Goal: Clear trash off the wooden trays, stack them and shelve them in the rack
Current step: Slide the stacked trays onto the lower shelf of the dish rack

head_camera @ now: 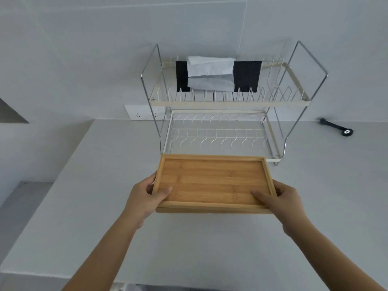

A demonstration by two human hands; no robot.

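I hold a stack of wooden trays [212,181] level above the counter, just in front of the two-tier wire rack [226,101]. The top tray is bare inside. My left hand [144,198] grips the stack's left edge, thumb on the tray floor. My right hand [283,202] grips the right edge the same way. The far edge of the trays sits close to the rack's lower shelf [218,137], which holds nothing. How many trays are in the stack I cannot tell.
A black cloth [247,76] and a white folded cloth [210,73] lie on the rack's upper shelf. A black handled tool [338,127] lies at the back right of the white counter [189,238]. A wall socket [138,112] is behind the rack.
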